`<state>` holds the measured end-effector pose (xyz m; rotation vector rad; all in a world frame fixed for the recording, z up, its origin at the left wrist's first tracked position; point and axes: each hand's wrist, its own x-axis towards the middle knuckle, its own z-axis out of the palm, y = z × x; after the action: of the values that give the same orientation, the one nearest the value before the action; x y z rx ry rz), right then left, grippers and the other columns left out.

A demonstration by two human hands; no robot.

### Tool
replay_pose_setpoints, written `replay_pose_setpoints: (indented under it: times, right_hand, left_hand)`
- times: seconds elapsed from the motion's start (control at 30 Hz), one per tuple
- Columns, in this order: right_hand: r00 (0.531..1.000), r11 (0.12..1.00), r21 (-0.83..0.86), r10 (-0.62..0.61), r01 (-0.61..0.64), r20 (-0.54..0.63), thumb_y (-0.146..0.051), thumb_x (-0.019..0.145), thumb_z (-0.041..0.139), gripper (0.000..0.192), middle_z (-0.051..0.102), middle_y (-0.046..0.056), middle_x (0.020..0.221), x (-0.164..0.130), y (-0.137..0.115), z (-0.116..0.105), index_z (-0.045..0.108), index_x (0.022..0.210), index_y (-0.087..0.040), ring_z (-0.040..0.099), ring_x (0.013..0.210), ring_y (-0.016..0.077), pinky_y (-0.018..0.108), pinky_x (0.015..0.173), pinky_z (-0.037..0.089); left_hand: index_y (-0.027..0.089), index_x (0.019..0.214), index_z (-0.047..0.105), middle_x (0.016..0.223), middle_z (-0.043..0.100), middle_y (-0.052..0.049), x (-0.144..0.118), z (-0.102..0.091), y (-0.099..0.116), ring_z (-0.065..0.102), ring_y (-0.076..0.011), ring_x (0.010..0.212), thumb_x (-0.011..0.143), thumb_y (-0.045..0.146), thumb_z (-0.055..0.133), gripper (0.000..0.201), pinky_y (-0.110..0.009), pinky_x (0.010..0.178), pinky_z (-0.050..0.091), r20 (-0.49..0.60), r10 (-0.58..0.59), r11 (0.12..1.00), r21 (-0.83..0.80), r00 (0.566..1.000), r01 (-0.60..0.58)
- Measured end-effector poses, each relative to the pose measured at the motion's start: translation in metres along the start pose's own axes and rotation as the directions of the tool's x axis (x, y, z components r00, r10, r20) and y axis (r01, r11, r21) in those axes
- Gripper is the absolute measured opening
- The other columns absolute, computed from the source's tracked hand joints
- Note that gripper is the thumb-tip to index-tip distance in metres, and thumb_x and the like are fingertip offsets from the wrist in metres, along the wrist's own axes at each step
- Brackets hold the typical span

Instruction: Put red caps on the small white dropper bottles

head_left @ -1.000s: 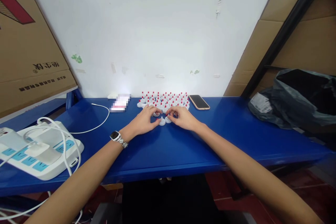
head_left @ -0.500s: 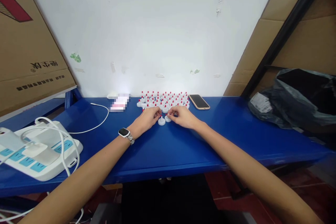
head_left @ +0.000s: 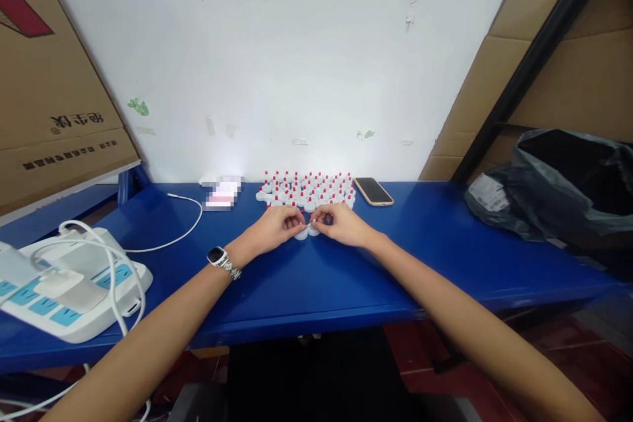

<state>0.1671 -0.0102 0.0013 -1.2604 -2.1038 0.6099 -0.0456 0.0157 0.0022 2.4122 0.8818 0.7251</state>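
Both hands meet at the middle of the blue table point(head_left: 316, 277), fingertips drawn together over two small white caps point(head_left: 306, 232) lying flat on the surface. Left hand point(head_left: 271, 229) has its fingers curled and pinched at the left cap; right hand point(head_left: 342, 224) is likewise pinched at the right cap, the two caps touching or just beside each other. Whether either cap is lifted clear of the table cannot be told. A wristwatch point(head_left: 218, 256) sits on the left wrist. Near the left edge of the table rests a white power strip point(head_left: 74, 290) with blue sockets and plugs in it, and a white cable point(head_left: 182, 224) trails across the surface beyond it. Just behind the hands stands a cluster of white caps with red tips point(head_left: 306, 188), set upright in rows against the white wall point(head_left: 297, 46). A phone point(head_left: 374, 191) lies face up just right of that cluster. Far right, a dark plastic bag point(head_left: 558, 184) sits on the table, with cardboard sheets point(head_left: 568, 79) behind it. A cardboard box point(head_left: 44, 79) leans at far left.
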Motion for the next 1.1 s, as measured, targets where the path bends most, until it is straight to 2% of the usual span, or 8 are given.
replay_pose_setpoints:
  times: [0.23,0.4,0.53,0.7,0.83,0.93,1.0,1.1]
  right_hand:
    - [1.0,1.0,0.025,-0.007,0.008,-0.025,-0.023,0.082,0.061,0.018,0.066,0.001,0.071,0.0,0.002,-0.004,0.069,0.095,-0.015,0.055,0.062,0.0117,0.025,0.063,0.041]
    - [0.978,0.984,-0.179,-0.027,-0.01,-0.206,-0.027,0.086,0.057,0.018,0.066,0.002,0.072,0.018,0.008,-0.016,0.069,0.094,-0.016,0.055,0.066,0.014,0.027,0.065,0.039]
    - [0.97,0.944,-0.331,-0.091,0.011,-0.226,-0.028,0.083,0.061,0.016,0.065,0.003,0.074,0.038,0.006,-0.019,0.07,0.091,-0.018,0.057,0.071,0.0165,0.028,0.068,0.038]
    - [0.963,0.953,-0.299,-0.12,0.044,-0.241,-0.026,0.084,0.058,0.012,0.063,0.002,0.073,0.045,0.004,-0.01,0.068,0.086,-0.018,0.055,0.07,0.0155,0.027,0.068,0.038]
    - [0.952,0.966,-0.241,-0.155,0.09,-0.262,-0.03,0.086,0.057,0.014,0.061,0.001,0.074,0.034,0.0,-0.007,0.064,0.086,-0.018,0.054,0.072,0.0149,0.027,0.07,0.038]
    - [0.953,0.986,-0.127,-0.143,0.112,-0.266,-0.041,0.09,0.055,0.022,0.06,-0.001,0.072,0.024,-0.01,-0.006,0.057,0.088,-0.02,0.052,0.067,0.0134,0.026,0.065,0.037]
    - [0.961,0.994,-0.063,-0.102,0.089,-0.258,-0.048,0.092,0.052,0.028,0.057,-0.003,0.067,0.021,-0.017,-0.005,0.051,0.086,-0.021,0.049,0.061,0.0125,0.026,0.06,0.035]
    - [0.968,0.998,-0.04,-0.048,0.039,-0.247,-0.048,0.095,0.046,0.032,0.051,-0.004,0.06,0.021,-0.023,-0.001,0.043,0.077,-0.021,0.045,0.057,0.0118,0.026,0.057,0.03]
  left_hand:
    - [0.017,0.095,0.066,0.075,0.068,-0.003,0.0,-0.005,-0.008,0.062,-0.0151,0.065,0.087,0.036,0.06,0.022,-0.028,0.062,0.049,-0.102,-0.048,0.998,0.027,0.994,0.051]
    - [0.017,0.098,0.064,0.072,0.065,-0.002,0.007,-0.016,-0.013,0.058,-0.0153,0.061,0.092,0.035,0.052,0.023,-0.028,0.059,0.043,-0.244,-0.059,0.979,0.178,0.968,0.105]
    - [0.016,0.102,0.065,0.075,0.065,-0.004,0.021,-0.016,-0.027,0.059,-0.0183,0.066,0.089,0.037,0.057,0.026,-0.03,0.061,0.041,-0.18,-0.049,0.952,0.289,0.982,0.1]
    - [0.017,0.089,0.064,0.072,0.065,-0.003,0.03,-0.012,-0.036,0.059,-0.0185,0.066,0.09,0.033,0.055,0.018,-0.03,0.063,0.042,-0.109,-0.046,0.961,0.267,0.993,0.074]
    - [0.018,0.091,0.062,0.081,0.064,-0.004,0.026,-0.017,-0.028,0.06,-0.018,0.072,0.094,0.036,0.052,0.021,-0.03,0.066,0.046,-0.185,-0.003,0.981,0.192,0.983,0.039]
    - [0.019,0.098,0.062,0.102,0.063,-0.008,0.02,-0.018,-0.014,0.062,-0.0205,0.09,0.096,0.038,0.049,0.022,-0.033,0.075,0.049,-0.277,0.103,0.972,0.231,0.955,-0.038]
    - [0.021,0.108,0.058,0.109,0.063,-0.009,0.018,-0.015,-0.002,0.062,-0.0214,0.097,0.098,0.034,0.046,0.021,-0.034,0.079,0.05,-0.277,0.149,0.975,0.202,0.949,-0.094]
    - [0.021,0.11,0.054,0.103,0.067,-0.007,0.019,-0.006,0.012,0.065,-0.0204,0.092,0.099,0.026,0.042,0.017,-0.035,0.081,0.05,-0.238,0.151,0.986,0.101,0.959,-0.13]
